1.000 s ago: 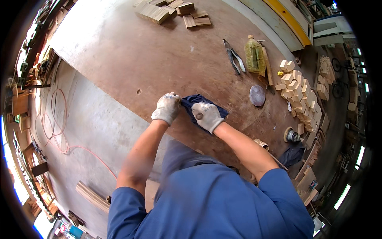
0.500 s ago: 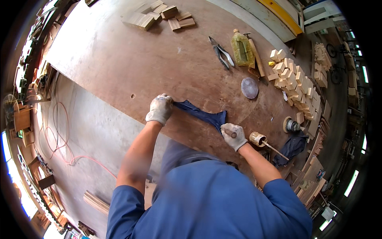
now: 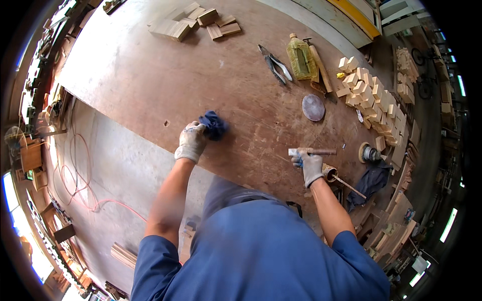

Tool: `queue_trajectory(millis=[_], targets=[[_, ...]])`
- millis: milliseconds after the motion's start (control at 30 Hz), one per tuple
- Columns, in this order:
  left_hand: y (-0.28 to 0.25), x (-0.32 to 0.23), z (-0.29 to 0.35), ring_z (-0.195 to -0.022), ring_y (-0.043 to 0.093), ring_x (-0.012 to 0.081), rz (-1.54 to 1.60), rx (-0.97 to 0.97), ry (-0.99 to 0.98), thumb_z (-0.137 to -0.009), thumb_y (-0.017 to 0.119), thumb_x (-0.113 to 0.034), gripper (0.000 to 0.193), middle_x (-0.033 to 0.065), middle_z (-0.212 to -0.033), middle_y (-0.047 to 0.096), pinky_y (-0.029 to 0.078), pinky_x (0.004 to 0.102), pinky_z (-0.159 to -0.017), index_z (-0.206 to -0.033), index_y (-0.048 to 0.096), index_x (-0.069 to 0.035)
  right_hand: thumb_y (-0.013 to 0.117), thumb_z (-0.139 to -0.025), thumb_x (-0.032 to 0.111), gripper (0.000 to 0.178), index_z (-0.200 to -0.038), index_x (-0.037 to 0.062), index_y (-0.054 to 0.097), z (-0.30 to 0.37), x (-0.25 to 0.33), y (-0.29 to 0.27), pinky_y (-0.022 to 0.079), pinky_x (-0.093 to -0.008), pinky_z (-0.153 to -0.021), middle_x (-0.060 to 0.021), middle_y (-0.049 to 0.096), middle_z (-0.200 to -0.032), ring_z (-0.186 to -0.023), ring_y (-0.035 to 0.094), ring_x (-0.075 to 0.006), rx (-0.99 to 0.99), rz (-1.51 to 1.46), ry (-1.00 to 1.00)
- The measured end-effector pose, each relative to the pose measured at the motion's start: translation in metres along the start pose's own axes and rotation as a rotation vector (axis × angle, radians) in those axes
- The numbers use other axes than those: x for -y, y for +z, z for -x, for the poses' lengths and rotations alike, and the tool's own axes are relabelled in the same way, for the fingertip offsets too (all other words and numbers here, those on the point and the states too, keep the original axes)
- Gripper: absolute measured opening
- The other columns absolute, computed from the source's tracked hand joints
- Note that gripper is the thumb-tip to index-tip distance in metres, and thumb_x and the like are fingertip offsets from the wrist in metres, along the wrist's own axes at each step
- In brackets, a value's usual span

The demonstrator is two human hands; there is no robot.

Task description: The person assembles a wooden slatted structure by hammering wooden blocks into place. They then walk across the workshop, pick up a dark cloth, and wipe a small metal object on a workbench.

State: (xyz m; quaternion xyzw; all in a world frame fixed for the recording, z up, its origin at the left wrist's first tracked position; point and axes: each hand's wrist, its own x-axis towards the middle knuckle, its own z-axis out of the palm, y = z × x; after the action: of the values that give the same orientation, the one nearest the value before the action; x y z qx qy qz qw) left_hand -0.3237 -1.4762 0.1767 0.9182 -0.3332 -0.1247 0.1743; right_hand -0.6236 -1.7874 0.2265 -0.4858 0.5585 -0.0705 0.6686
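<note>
My left hand (image 3: 192, 139), in a work glove, is closed on a bunched dark blue rag (image 3: 214, 125) over the brown tabletop (image 3: 241, 90). The rag is slightly blurred. Farther right, my gloved right hand (image 3: 310, 165) is closed around a short stick-like tool (image 3: 321, 151) with a brown shaft and a pale flat end pointing left; its exact kind does not show. Just beside my right wrist stands a stained can (image 3: 330, 173) with a thin stick (image 3: 351, 187) leaning out of it.
Wood blocks (image 3: 374, 98) are heaped at the right, with more blocks (image 3: 173, 27) at the far left. Pliers (image 3: 275, 64), a yellowish bottle (image 3: 301, 60), a hammer (image 3: 321, 67) and a round grey disc (image 3: 313, 108) lie beyond my right hand. A power sander (image 3: 369, 153) sits near a dark cloth (image 3: 369, 185).
The rag was stretched between both hands; now my right hand has let go of it and it is bunched in my left. My right hand has shifted right, with the tool turned sideways.
</note>
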Motion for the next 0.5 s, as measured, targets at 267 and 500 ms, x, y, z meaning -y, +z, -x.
queue_trajectory(millis=[267, 500], targets=[[-0.001, -0.008, 0.037, -0.097, 0.069, 0.0347, 0.198, -0.143, 0.017, -0.086, 0.069, -0.010, 0.016, 0.0107, -0.100, 0.073, 0.057, 0.0454, -0.087, -0.096, 0.081, -0.016, 0.073, -0.097, 0.020, 0.018, -0.088, 0.0043, 0.071, -0.068, 0.057, 0.039, 0.058, -0.0365, -0.056, -0.0116, 0.077, -0.077, -0.061, 0.072, -0.0213, 0.150, 0.743, 0.063], [-0.001, -0.032, 0.080, -0.089, 0.075, 0.0327, 0.359, -0.216, -0.131, -0.088, 0.075, -0.007, 0.014, 0.0127, -0.098, 0.076, 0.061, 0.0419, -0.079, -0.100, 0.081, -0.010, 0.074, -0.091, 0.041, 0.035, -0.092, 0.0068, 0.077, -0.047, 0.055, 0.085, 0.057, -0.0491, -0.084, -0.0227, 0.076, -0.092, -0.094, 0.075, -0.0385, 0.086, 1.207, -0.639]])
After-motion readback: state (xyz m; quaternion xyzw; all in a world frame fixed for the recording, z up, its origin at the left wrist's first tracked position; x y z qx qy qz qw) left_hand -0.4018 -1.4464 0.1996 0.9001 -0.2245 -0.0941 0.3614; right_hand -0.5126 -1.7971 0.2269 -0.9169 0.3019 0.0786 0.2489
